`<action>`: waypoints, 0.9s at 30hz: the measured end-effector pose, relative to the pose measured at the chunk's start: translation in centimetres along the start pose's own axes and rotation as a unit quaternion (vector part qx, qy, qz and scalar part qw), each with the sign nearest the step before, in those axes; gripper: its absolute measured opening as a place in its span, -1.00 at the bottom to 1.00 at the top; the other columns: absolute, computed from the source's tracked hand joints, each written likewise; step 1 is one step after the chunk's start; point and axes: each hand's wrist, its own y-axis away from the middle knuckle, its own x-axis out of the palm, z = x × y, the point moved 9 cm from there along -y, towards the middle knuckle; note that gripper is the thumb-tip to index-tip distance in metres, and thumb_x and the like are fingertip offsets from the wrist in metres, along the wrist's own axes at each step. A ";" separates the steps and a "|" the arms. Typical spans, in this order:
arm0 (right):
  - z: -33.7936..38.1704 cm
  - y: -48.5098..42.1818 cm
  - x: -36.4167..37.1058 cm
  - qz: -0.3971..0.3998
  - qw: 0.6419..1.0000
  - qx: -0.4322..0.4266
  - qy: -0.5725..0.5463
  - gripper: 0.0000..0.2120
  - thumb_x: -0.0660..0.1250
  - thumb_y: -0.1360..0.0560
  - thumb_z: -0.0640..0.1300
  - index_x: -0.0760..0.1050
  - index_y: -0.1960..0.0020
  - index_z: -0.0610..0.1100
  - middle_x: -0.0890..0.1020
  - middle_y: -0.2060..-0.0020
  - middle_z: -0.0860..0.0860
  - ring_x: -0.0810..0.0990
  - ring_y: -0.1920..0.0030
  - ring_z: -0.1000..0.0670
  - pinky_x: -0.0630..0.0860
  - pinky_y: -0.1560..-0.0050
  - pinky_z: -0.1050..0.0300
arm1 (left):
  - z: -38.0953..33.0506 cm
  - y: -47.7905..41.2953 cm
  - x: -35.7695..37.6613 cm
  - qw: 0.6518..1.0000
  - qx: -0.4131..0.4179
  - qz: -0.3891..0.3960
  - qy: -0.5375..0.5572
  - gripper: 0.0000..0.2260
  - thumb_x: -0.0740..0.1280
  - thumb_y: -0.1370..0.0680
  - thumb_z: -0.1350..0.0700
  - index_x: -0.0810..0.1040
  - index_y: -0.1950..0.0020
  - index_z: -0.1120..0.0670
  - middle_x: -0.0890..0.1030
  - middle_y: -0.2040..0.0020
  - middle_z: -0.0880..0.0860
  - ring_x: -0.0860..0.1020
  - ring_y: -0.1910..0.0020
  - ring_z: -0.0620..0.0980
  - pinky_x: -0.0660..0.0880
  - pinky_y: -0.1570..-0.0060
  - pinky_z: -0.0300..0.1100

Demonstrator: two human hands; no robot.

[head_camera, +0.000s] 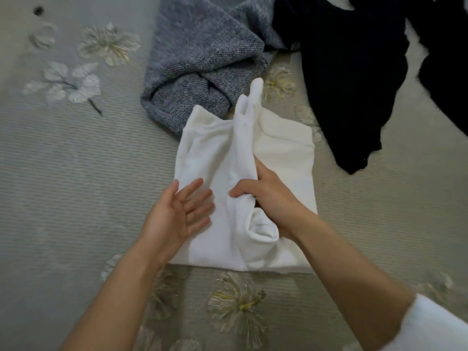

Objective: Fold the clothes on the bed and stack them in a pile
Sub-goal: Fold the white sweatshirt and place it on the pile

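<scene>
A white garment (286, 158) lies partly folded on the bed in the middle of the view. My right hand (266, 196) grips a bunched sleeve of it, which runs up and away from me across the garment. My left hand (179, 214) hovers over the garment's left side, palm up, fingers straight, holding nothing. Behind the white garment a grey knitted sweater (200, 57) lies crumpled. A black garment (354, 79) is spread at the back right.
The bedcover (63, 173) is grey-green with ribbed lines and embroidered flowers. Bare cover stretches to the left and in front of the white garment. A white sleeve (430, 328) on my right arm shows at the bottom right corner.
</scene>
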 end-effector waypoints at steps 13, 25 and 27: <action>-3.1 1.9 -3.6 -0.235 0.926 -0.032 0.294 -0.75 0.31 -0.51 -0.21 0.55 -0.18 -0.10 0.62 0.03 0.01 0.55 0.07 0.08 0.47 -0.03 0.26 | -1.9 1.7 -3.3 0.909 0.076 -0.073 -0.403 -0.56 0.51 -0.32 0.01 0.47 -0.15 -0.14 0.66 0.10 -0.15 0.65 0.14 -0.12 0.57 0.27 -0.24; -12.1 5.5 -11.1 -0.279 0.931 0.220 0.084 -0.58 0.51 -0.35 0.10 0.55 -0.10 -0.09 0.65 0.02 0.00 0.63 0.05 -0.03 0.58 0.08 0.04 | -0.1 3.3 -6.3 0.836 0.116 -0.264 -0.467 -0.67 0.32 -0.51 0.04 0.39 -0.24 0.06 0.49 -0.11 0.17 0.48 -0.08 0.20 0.46 -0.09 0.05; -12.2 5.3 -11.5 -0.278 0.929 0.215 0.117 -0.61 0.51 -0.34 0.12 0.55 -0.04 -0.08 0.64 0.07 0.00 0.63 0.05 -0.03 0.58 -0.01 -0.01 | -0.2 3.3 -5.7 0.846 0.118 -0.225 -0.469 -0.71 0.37 -0.49 0.01 0.39 -0.15 0.00 0.56 0.02 0.04 0.54 0.03 0.11 0.47 0.12 -0.07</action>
